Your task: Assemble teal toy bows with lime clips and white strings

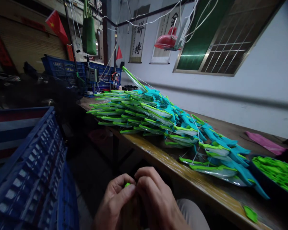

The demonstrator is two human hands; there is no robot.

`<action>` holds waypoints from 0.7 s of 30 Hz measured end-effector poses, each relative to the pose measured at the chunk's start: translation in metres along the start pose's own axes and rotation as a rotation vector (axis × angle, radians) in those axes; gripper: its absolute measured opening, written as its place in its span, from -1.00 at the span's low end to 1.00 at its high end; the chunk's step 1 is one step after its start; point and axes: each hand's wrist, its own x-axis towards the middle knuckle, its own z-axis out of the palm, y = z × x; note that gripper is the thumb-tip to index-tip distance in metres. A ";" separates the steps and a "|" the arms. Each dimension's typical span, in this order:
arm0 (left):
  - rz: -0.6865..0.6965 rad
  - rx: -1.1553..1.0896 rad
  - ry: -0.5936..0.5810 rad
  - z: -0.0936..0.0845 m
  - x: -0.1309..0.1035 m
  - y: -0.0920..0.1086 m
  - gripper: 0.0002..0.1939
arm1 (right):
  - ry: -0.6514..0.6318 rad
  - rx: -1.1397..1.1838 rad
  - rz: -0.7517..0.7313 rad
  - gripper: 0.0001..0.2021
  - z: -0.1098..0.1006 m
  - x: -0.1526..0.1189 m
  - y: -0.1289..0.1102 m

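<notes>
Two bare hands meet at the near middle, and only the bright green tip of a small piece (127, 184) shows between them. The left hand (116, 199) has its thumb and forefinger closed on that tip, which looks smooth and rounded; the rest is hidden. The right hand (156, 196) has its fingers curled together against the left; whether they grip the piece too, I cannot tell.

At near left stands a blue crate (39, 159), its plastic walls pierced by rows of slots, with a sheet striped red, white and blue inside. At near right, a loose green scrap (250, 214) lies flat on the table (172, 169), whose wooden edge is wrapped in shiny, wrinkled film. Just beyond, a dark tub (261, 182) is heaped with limp, lime-green pieces (276, 172).

Across the middle spreads a pile (148, 115) of long, curved items, clear and glossy with green rims, joined to pointed teal parts and crossed by white strings. A pink cloth (266, 142) lies right of it. Far left, more blue crates (62, 68) stand; their contents are too dim to tell.
</notes>
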 end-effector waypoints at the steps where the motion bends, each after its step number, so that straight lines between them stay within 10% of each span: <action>1: -0.007 -0.005 -0.005 -0.002 0.001 0.001 -0.64 | 0.011 -0.067 -0.065 -0.86 0.001 0.000 0.001; 7: -0.019 0.083 -0.008 -0.006 0.001 0.004 -0.61 | -0.047 -0.120 -0.047 -0.82 0.001 -0.001 0.005; 15: 0.109 0.453 0.150 0.016 -0.010 0.008 -0.41 | -0.126 0.330 0.526 -0.87 -0.012 0.005 -0.006; 21: 0.214 0.627 0.059 -0.002 -0.006 0.006 -0.50 | -0.077 0.445 0.589 -0.87 -0.009 0.001 0.001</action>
